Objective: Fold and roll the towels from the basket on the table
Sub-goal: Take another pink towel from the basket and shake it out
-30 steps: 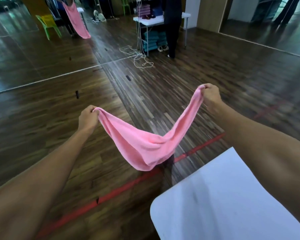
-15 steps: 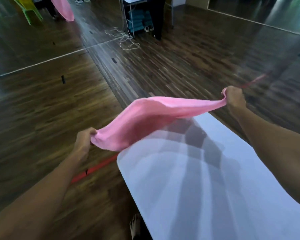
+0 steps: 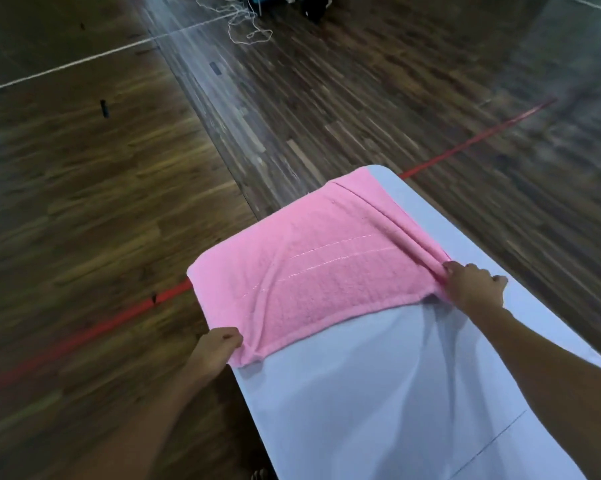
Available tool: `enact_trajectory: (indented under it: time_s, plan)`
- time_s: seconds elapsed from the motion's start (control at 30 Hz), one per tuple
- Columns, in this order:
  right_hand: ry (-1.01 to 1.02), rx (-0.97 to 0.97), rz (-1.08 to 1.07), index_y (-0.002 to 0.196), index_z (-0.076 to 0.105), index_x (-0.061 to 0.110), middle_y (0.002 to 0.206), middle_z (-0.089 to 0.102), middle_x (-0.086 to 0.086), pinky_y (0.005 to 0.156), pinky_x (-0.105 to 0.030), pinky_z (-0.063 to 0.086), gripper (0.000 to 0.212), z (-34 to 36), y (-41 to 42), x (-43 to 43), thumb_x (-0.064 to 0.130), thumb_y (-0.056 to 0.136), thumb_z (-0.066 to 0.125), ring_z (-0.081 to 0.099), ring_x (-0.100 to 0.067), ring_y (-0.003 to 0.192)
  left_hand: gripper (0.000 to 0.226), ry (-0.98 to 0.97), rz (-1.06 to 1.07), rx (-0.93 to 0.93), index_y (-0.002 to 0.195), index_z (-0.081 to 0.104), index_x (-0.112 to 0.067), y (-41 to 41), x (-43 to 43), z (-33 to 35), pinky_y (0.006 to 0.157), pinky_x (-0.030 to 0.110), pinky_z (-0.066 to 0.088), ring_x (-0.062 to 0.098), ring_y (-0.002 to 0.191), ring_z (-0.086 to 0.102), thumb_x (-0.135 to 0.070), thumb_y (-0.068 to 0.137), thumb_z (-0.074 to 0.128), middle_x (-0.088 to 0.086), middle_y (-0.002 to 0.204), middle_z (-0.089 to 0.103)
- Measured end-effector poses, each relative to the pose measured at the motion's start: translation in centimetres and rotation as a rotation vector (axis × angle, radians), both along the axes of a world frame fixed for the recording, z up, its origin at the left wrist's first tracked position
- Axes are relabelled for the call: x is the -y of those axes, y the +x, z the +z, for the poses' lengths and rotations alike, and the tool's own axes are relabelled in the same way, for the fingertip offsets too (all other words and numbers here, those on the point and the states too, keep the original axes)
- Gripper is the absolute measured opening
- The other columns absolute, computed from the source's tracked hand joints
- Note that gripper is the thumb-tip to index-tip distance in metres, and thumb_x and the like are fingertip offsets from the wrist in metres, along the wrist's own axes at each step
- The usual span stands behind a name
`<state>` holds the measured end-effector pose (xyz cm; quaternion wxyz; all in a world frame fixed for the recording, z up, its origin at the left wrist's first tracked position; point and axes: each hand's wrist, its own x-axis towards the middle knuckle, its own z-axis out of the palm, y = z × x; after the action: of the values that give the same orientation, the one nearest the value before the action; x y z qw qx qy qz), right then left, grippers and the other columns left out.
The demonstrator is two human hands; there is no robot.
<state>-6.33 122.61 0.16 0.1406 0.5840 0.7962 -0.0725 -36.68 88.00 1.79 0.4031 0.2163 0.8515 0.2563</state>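
Spreading looks to be the step in hand: one towel down, no fold made yet, basket not in view.

- Far left: dark wood floor [image 3: 84,202], glossy, with a red line [image 3: 101,327] running under the surface's end.
- Your left hand [image 3: 219,348] sits at the surface's left edge, fingers curled, pinching the towel's near left corner. The cloth bunches into a small pleat there.
- Pink towel [image 3: 320,268] lies across the far end of the surface. It is terry, nappy and matte, with two pale stitched bands across the middle. Its left side seems to hang over the edge. One soft crease curves up from the left corner.
- A raised ridge of doubled cloth runs along the towel's right side to your right hand [image 3: 472,285], which is closed round the near right corner, cloth gathered in the grip.
- White surface [image 3: 378,393]: smooth, hard, rounded corners, bare toward you.

Doing it well, as I judge it:
- Draw both corners apart and toward you, evenly, so the crease flattens.
- Shake out the right-hand ridge before folding; terry holds a wrinkle and the roll would go lumpy.
- Bring the left side fully onto the surface and square the near hem to the edge.
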Motion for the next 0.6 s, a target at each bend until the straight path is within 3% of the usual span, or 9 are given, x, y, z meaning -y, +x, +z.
enact_trajectory:
  time_s: [0.1, 0.17, 0.23, 0.33, 0.4, 0.5, 0.6]
  plan:
    - [0.001, -0.002, 0.052, 0.128, 0.045, 0.028, 0.106, 0.056, -0.012, 0.102, -0.049, 0.030, 0.032, -1.6, 0.4, 0.2, 0.024, 0.098, 0.035, 0.054, -0.035, 0.103, 0.029, -0.022, -0.138, -0.169, 0.061, 0.042, -0.018, 0.7, 0.3, -1.7, 0.056, 0.031, 0.032, 0.014, 0.058, 0.039, -0.043, 0.076, 0.038, -0.004, 0.061, 0.044]
    - [-0.036, -0.015, 0.035, 0.127, 0.044, 0.029, 0.111, 0.052, -0.014, 0.105, -0.055, 0.028, 0.031, -1.8, 0.2, 0.0, 0.032, 0.097, 0.035, 0.052, -0.038, 0.107, 0.023, -0.069, -0.140, -0.255, 0.080, 0.055, -0.026, 0.7, 0.0, -2.3, 0.061, 0.030, 0.039, 0.014, 0.068, 0.054, -0.044, 0.089, 0.043, -0.009, 0.072, 0.056]
    - [-0.105, -0.030, -0.058, 0.125, 0.046, 0.029, 0.124, 0.046, -0.016, 0.108, -0.064, 0.019, 0.038, -1.6, -0.5, -0.5, 0.048, 0.097, 0.029, 0.047, -0.043, 0.117, 0.023, -0.089, -0.119, -0.299, 0.110, 0.054, -0.038, 1.0, -0.4, -2.5, 0.070, 0.029, 0.043, 0.019, 0.087, 0.063, -0.052, 0.095, 0.043, -0.009, 0.090, 0.062]
    - [-0.095, 0.062, -0.096, 0.122, 0.050, 0.027, 0.136, 0.042, -0.013, 0.107, -0.069, 0.009, 0.060, -1.1, -2.1, -0.9, 0.071, 0.089, 0.027, 0.045, -0.045, 0.124, 0.041, -0.160, -0.128, -0.420, 0.123, 0.054, -0.035, 1.6, -1.4, -2.5, 0.081, 0.032, 0.046, 0.022, 0.096, 0.065, -0.061, 0.093, 0.042, -0.003, 0.106, 0.070]
    - [-0.037, 0.100, -0.043, 0.126, 0.050, 0.019, 0.135, 0.042, -0.013, 0.107, -0.063, 0.020, 0.059, -1.2, -2.9, -0.8, 0.065, 0.088, 0.041, 0.042, -0.041, 0.126, 0.047, -0.214, -0.209, -0.631, 0.115, 0.061, -0.030, 1.6, -2.1, -2.6, 0.089, 0.036, 0.042, 0.017, 0.096, 0.064, -0.065, 0.090, 0.043, -0.006, 0.103, 0.070]
    - [0.089, 0.014, 0.093, 0.132, 0.044, 0.008, 0.137, 0.039, -0.016, 0.105, -0.051, 0.035, 0.056, -1.7, -4.3, -1.0, 0.036, 0.087, 0.060, 0.038, -0.036, 0.126, 0.059, -0.244, -0.301, -0.830, 0.103, 0.067, -0.022, 1.7, -3.1, -3.2, 0.094, 0.042, 0.038, 0.019, 0.104, 0.055, -0.072, 0.085, 0.041, -0.003, 0.108, 0.062]
    - [0.056, -0.164, 0.295, 0.150, 0.018, 0.015, 0.158, 0.012, -0.016, 0.116, -0.052, 0.018, 0.071, -2.5, -6.0, -1.4, 0.016, 0.091, 0.058, 0.015, -0.039, 0.144, 0.075, -0.190, -0.319, -0.760, 0.125, 0.056, -0.008, 1.6, -3.7, -4.6, 0.111, 0.046, 0.030, 0.027, 0.131, 0.042, -0.069, 0.081, 0.055, 0.010, 0.142, 0.047]
